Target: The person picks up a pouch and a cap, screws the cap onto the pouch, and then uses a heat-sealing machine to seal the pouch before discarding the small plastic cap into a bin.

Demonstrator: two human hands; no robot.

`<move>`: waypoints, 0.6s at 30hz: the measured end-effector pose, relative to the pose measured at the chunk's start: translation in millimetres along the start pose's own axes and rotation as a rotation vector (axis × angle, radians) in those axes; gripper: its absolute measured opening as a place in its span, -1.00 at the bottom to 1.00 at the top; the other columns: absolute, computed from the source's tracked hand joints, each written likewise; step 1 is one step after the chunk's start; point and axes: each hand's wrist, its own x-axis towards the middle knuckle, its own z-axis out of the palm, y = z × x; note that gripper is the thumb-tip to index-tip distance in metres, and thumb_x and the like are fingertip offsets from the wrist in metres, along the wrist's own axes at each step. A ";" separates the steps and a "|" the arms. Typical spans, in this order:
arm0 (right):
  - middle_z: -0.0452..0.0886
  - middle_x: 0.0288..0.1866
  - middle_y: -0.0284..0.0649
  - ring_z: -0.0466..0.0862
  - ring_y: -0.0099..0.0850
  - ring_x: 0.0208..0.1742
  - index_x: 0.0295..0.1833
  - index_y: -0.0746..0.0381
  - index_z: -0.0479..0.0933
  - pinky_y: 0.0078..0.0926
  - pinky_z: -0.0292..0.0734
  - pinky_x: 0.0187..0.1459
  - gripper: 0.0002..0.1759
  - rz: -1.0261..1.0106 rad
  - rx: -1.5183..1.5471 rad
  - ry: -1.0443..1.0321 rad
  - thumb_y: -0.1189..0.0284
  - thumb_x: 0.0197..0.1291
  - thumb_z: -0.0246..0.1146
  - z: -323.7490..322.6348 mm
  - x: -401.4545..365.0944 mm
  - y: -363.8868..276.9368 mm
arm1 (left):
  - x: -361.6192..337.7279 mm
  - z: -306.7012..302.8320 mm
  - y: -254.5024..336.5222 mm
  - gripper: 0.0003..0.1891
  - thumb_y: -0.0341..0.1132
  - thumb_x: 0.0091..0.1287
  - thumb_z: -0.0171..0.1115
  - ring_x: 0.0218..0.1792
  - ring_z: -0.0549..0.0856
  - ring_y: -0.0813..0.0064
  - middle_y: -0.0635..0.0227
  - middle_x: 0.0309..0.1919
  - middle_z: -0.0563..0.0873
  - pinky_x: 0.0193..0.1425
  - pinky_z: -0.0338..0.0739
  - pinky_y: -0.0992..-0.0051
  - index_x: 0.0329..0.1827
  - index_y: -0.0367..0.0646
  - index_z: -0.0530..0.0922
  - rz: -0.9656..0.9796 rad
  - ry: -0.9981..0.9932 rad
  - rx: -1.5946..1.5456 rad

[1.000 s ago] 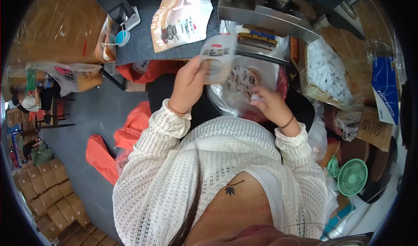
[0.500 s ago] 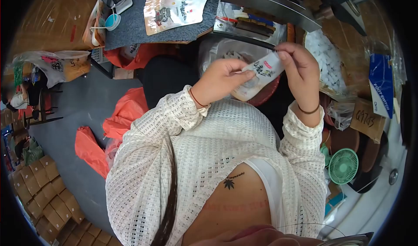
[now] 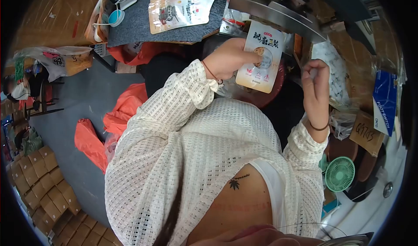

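A flat printed packaging pouch (image 3: 266,39), white shading to tan with dark lettering and a round picture of grains, is pinched in my left hand (image 3: 226,58), the thumb lying across its front. Its printed face is turned up toward me, above a red basin (image 3: 279,82) that is partly hidden. Apart from the pouch, my right hand (image 3: 317,82) is raised with curled fingers beside a heap of small white packets (image 3: 334,67). Whether anything is between those fingers is hidden.
Printed pouches (image 3: 183,10) lie fanned on a grey mat (image 3: 130,34), near a blue-and-white scoop (image 3: 116,18). A metal machine (image 3: 278,10) stands ahead. To the right are a foot switch box (image 3: 384,102), a cardboard box (image 3: 366,132) and a green fan (image 3: 340,174). Red bags (image 3: 126,106) lie left.
My right hand has let go of the pouch and moved right and down. The pouch, held by my left hand alone, has turned more upright with its printed face showing.
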 end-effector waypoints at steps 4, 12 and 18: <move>0.60 -0.29 -0.23 0.57 -0.42 -0.32 0.04 0.34 0.58 -0.47 0.53 -0.16 -0.82 0.067 -0.014 -0.146 0.43 0.58 0.18 -0.2 0.4 -2.1 | 5.6 -9.9 -11.7 -0.46 -0.33 0.44 0.37 -0.11 0.82 0.27 0.11 -0.04 0.80 0.04 0.72 0.34 0.36 -0.47 0.43 0.218 0.185 0.241; 0.65 -0.24 -0.12 0.63 -0.32 -0.25 -0.01 0.30 0.66 -0.43 0.53 -0.16 -0.86 -0.054 -0.172 -0.043 0.46 0.44 0.32 -3.2 2.9 -0.8 | -51.9 -102.3 24.5 -0.22 -0.13 0.35 0.43 0.44 0.44 -0.28 -0.23 0.50 0.39 0.50 0.36 -0.02 0.58 -0.21 0.32 0.620 0.601 2.060; 0.71 -0.18 -0.11 0.69 -0.19 -0.19 -0.02 0.29 0.69 -0.38 0.57 -0.13 -0.83 -0.165 -0.065 -0.137 0.56 0.28 0.40 18.4 20.9 -10.3 | -70.0 -62.4 20.0 -0.73 -0.44 0.38 0.39 -0.11 0.79 0.38 0.22 -0.13 0.83 -0.01 0.65 0.40 0.12 -0.26 0.72 0.514 0.445 1.128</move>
